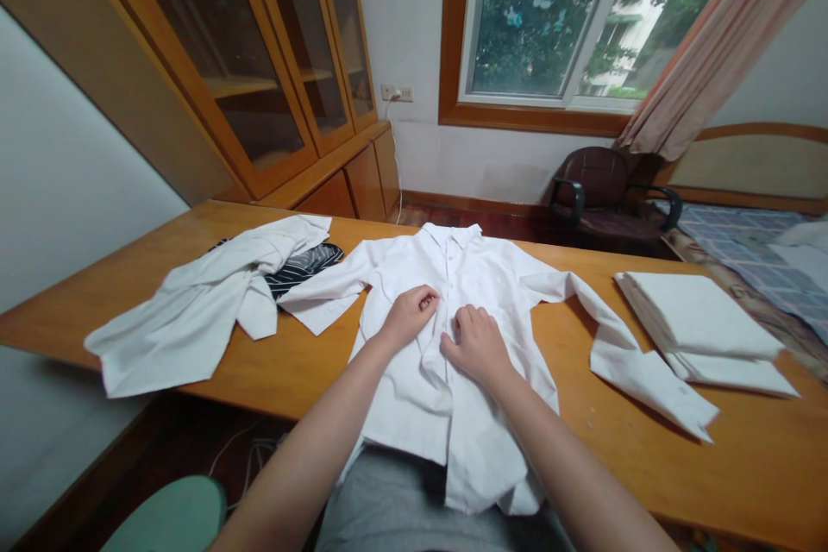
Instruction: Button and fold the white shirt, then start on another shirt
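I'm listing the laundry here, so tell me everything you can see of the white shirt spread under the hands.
The white shirt looks like thin woven cloth, with a collar, small buttons down the front and long sleeves. It lies front up, wrinkled, on the wooden table, collar at the far side, sleeves spread outward, hem past the near edge. The left hand and right hand are at its front; whether it is fully buttoned is unclear.
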`<act>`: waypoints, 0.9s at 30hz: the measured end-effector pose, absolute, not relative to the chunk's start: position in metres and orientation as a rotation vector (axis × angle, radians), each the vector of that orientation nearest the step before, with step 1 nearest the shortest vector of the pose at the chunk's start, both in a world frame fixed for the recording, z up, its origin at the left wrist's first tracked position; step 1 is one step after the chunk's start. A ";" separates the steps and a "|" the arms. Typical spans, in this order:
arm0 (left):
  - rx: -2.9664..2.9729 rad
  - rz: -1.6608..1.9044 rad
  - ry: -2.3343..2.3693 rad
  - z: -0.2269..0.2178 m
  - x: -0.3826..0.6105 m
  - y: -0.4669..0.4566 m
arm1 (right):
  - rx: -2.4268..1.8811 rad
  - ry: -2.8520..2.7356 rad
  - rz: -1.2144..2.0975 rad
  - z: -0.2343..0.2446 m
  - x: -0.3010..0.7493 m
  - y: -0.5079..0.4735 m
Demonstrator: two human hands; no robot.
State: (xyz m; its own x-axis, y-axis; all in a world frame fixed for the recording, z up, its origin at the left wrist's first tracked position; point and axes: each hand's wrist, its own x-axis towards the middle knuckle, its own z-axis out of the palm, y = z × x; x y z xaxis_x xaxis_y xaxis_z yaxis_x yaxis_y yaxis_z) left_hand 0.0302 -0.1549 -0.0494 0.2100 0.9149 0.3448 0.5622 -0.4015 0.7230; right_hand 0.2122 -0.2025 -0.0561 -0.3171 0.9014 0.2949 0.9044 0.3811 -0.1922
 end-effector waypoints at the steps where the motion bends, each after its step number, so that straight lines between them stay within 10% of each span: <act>1: 2.066 1.040 1.353 -0.054 0.028 -0.157 | -1.575 -2.292 -0.007 -0.057 0.212 -0.202; 27: 2.395 0.816 1.108 -0.050 0.024 -0.173 | -1.440 -2.151 0.328 -0.059 0.225 -0.193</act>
State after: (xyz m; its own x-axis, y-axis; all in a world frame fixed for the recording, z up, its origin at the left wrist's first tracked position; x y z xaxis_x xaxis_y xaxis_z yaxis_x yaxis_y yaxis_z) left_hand 0.0240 -0.1734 -0.0500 0.5214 0.7802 0.3455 0.5613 -0.6186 0.5498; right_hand 0.2247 -0.1932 -0.0587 -0.2947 0.9109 0.2888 0.7833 0.4034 -0.4729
